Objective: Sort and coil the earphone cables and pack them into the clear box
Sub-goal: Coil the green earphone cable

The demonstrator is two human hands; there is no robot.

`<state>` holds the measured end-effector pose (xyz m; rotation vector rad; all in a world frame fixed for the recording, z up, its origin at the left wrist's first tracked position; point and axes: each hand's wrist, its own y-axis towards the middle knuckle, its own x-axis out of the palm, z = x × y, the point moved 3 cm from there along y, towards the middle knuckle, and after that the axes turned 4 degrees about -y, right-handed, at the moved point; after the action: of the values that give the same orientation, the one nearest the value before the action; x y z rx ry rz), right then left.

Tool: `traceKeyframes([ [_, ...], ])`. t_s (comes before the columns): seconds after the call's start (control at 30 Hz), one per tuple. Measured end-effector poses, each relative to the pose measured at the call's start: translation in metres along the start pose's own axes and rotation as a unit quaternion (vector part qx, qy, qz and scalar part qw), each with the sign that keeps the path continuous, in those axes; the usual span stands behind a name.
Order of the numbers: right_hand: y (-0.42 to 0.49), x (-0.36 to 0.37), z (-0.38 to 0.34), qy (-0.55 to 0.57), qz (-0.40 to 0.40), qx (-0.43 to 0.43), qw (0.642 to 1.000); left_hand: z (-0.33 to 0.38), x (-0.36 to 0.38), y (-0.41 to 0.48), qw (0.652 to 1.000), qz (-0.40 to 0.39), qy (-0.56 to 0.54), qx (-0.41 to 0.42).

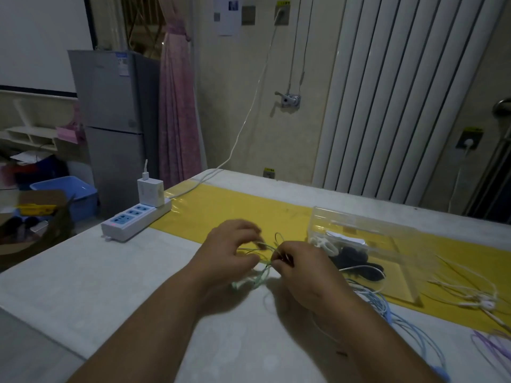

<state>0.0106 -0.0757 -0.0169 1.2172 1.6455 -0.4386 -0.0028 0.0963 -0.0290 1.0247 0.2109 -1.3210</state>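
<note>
Left hand (229,251) and right hand (300,269) nearly touching, both pinching the green earphone cable (262,276); loops poke up between them, ends dangle down.

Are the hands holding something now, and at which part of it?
The left hand and right hand both pinch the green earphone cable at its loops; the ends hang below.

Table (110,286): mat (235,205); power strip (135,219); clear box (359,221)

The left hand (232,250) and right hand (298,268) hold a cable (261,276) at mid-table (138,286); a power strip (132,221) lies to their left, the clear box (367,230) to their right, loose cables (475,297) right of the box.
</note>
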Motion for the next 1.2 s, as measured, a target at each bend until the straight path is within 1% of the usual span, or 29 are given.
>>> traceKeyframes([
  [0.07,0.001,-0.002,0.002,0.069,0.027,0.026,0.997,0.0,0.001,-0.001,0.997,0.023,-0.05,-0.058],
  [0.1,0.002,-0.004,0.003,0.122,0.047,0.039,0.991,-0.002,0.0,-0.001,0.992,0.056,-0.079,-0.081],
  [0.13,0.001,-0.006,0.003,0.189,0.068,0.053,0.978,-0.002,-0.003,-0.001,0.987,0.096,-0.094,-0.087],
  [0.2,-0.002,-0.012,0.003,0.311,0.101,0.076,0.942,0.0,-0.01,-0.002,0.976,0.172,-0.102,-0.091],
  [0.27,-0.004,-0.019,0.003,0.347,0.128,0.081,0.926,-0.003,-0.019,-0.001,0.954,0.241,-0.135,-0.119],
  [0.33,-0.004,-0.02,0.004,0.354,0.123,0.079,0.924,-0.008,-0.027,-0.002,0.931,0.29,-0.165,-0.15],
  [0.37,-0.004,-0.02,0.005,0.347,0.114,0.079,0.927,-0.01,-0.029,-0.002,0.925,0.298,-0.171,-0.163],
  [0.43,-0.004,-0.016,0.004,0.315,0.093,0.078,0.941,-0.011,-0.029,-0.003,0.925,0.291,-0.172,-0.174],
  [0.57,-0.007,-0.009,-0.007,0.272,0.057,0.045,0.96,-0.005,-0.022,-0.003,0.94,0.266,-0.128,-0.17],
  [0.63,-0.008,-0.004,-0.014,0.238,0.016,0.022,0.971,-0.001,-0.023,-0.003,0.942,0.274,-0.126,-0.145],
  [0.73,-0.008,0.008,-0.025,0.137,-0.036,-0.013,0.99,0.007,-0.024,-0.004,0.946,0.274,-0.145,-0.099],
  [0.83,-0.01,0.018,-0.037,0.094,-0.04,-0.04,0.994,0.01,-0.022,-0.005,0.954,0.259,-0.13,-0.079],
  [0.9,-0.01,0.019,-0.043,0.076,-0.025,-0.063,0.995,0.011,-0.02,-0.004,0.954,0.258,-0.135,-0.066],
  [0.97,-0.009,0.012,-0.042,0.098,0.013,-0.074,0.992,0.009,-0.021,-0.003,0.952,0.259,-0.15,-0.064],
  [1.03,-0.009,-0.003,-0.035,0.178,0.082,-0.049,0.979,0.005,-0.022,-0.003,0.946,0.271,-0.157,-0.081],
  [1.1,-0.011,-0.019,-0.025,0.261,0.148,-0.011,0.954,0.0,-0.024,-0.002,0.935,0.283,-0.177,-0.119],
  [1.2,-0.012,-0.034,-0.014,0.316,0.199,0.024,0.927,-0.007,-0.028,-0.002,0.926,0.285,-0.166,-0.184],
])
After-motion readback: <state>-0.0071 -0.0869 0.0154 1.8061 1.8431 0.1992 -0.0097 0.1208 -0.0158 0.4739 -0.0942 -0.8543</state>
